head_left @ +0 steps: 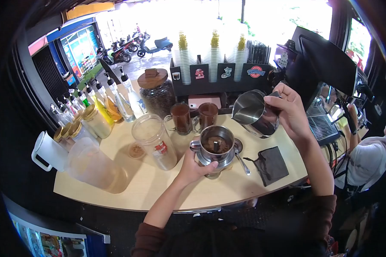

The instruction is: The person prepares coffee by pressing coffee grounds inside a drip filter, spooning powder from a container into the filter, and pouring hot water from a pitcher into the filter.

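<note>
My left hand (198,166) grips the rim of a metal coffee dripper (217,132), which sits on a glass largely hidden beneath it. Brown coffee and a small central post show inside the dripper. Raised above and to its right, my right hand (287,110) is closed around the handle of a steel milk pitcher (261,122). The pitcher leans left with its spout toward the dripper, apart from it. Just right of the dripper lie a spoon (244,165) and a small round metal piece (238,146). Two glass mugs of dark brown drink (181,119) stand behind.
An open clear jar (152,150) stands left of the dripper, near a round lid (137,150). Further left are a plastic pitcher (96,169) and pump bottles (123,100). A dark cloth (272,166) lies right. Cup stacks (212,64) line the back; another person (366,162) is right.
</note>
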The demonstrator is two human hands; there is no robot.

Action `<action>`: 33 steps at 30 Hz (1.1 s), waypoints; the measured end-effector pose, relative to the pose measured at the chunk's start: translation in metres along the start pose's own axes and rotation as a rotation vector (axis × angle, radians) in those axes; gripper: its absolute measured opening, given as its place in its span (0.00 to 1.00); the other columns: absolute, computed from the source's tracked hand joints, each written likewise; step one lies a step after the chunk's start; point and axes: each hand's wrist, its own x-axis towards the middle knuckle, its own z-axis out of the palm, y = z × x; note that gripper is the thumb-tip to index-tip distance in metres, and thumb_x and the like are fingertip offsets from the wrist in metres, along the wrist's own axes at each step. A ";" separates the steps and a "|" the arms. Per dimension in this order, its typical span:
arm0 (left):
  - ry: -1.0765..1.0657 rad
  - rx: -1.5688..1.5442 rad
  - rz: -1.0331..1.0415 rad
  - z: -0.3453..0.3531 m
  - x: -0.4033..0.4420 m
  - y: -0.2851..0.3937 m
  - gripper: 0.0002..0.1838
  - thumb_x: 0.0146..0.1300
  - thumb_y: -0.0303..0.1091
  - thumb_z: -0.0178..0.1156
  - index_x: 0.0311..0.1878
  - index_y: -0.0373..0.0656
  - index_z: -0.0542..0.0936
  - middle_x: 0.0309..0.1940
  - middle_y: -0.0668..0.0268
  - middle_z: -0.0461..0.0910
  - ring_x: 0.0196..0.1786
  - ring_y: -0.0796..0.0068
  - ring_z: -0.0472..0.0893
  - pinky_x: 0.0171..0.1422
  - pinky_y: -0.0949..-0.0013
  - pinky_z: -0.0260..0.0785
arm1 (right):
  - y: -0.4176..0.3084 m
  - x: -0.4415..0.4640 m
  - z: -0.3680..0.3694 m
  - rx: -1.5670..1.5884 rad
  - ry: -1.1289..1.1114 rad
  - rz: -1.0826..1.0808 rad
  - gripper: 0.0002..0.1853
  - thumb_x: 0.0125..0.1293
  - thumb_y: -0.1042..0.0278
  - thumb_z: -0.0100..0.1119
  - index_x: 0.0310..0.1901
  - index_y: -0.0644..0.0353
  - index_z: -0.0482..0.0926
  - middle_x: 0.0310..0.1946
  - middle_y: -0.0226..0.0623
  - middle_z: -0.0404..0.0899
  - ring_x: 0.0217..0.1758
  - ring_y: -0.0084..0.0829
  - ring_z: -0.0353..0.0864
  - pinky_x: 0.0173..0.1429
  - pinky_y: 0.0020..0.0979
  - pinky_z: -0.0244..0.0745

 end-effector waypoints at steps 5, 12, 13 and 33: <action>0.015 -0.010 0.010 0.001 -0.001 -0.002 0.40 0.43 0.38 0.72 0.61 0.36 0.67 0.53 0.58 0.75 0.59 0.66 0.73 0.66 0.62 0.61 | 0.026 -0.015 -0.033 0.072 0.107 0.017 0.09 0.60 0.79 0.60 0.30 0.58 0.68 0.26 0.32 0.78 0.28 0.19 0.78 0.31 0.20 0.75; 0.019 0.031 -0.051 -0.001 -0.003 -0.003 0.42 0.43 0.39 0.72 0.62 0.37 0.66 0.55 0.57 0.74 0.60 0.65 0.72 0.67 0.62 0.61 | 0.123 -0.033 -0.087 0.108 0.274 0.108 0.09 0.58 0.79 0.59 0.26 0.56 0.70 0.24 0.29 0.76 0.26 0.17 0.71 0.34 0.21 0.64; 0.018 0.028 -0.046 -0.001 -0.003 -0.005 0.42 0.44 0.40 0.72 0.62 0.37 0.66 0.55 0.57 0.74 0.60 0.65 0.72 0.67 0.61 0.61 | 0.140 -0.033 -0.094 0.121 0.302 0.116 0.09 0.57 0.78 0.59 0.25 0.56 0.69 0.22 0.26 0.74 0.24 0.16 0.68 0.32 0.21 0.61; -0.001 0.016 -0.050 -0.002 -0.004 -0.009 0.38 0.47 0.40 0.71 0.60 0.37 0.68 0.54 0.59 0.74 0.59 0.67 0.72 0.66 0.63 0.61 | 0.255 -0.027 -0.117 0.410 0.324 0.104 0.10 0.62 0.73 0.49 0.24 0.54 0.63 0.17 0.28 0.63 0.25 0.28 0.67 0.37 0.29 0.64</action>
